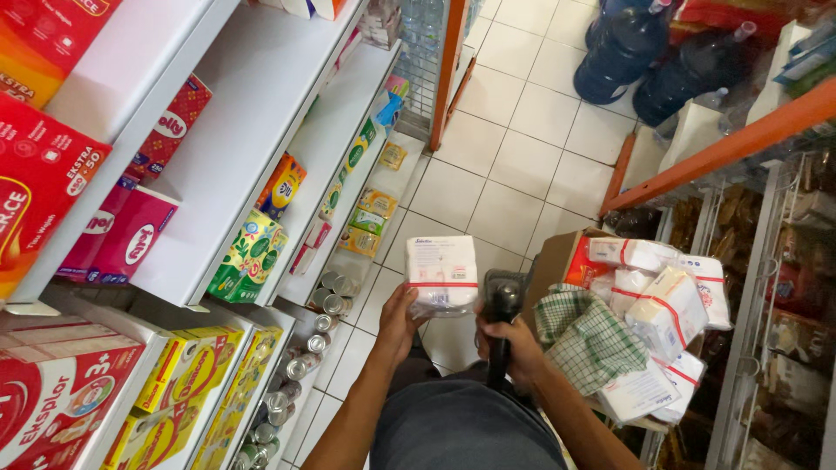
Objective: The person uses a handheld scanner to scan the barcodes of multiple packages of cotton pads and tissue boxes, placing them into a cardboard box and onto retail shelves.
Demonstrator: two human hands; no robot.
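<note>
My left hand [401, 320] holds a white soft pack with a red stripe [442, 273] from below, in front of my body. My right hand [515, 344] grips a black handheld scanner [502, 306], its head just right of the pack and nearly touching it. To the right, a brown cardboard box [557, 261] holds several more white packs with red stripes [666, 309] and a green checked cloth [588, 339].
White shelves on the left carry red and pink packs [131, 235], a green pack [248, 257], yellow boxes [187, 370] and tins [305, 348]. The floor is white tile [505, 165]. Large blue water bottles [623, 48] stand at the back. An orange-framed rack [723, 148] stands on the right.
</note>
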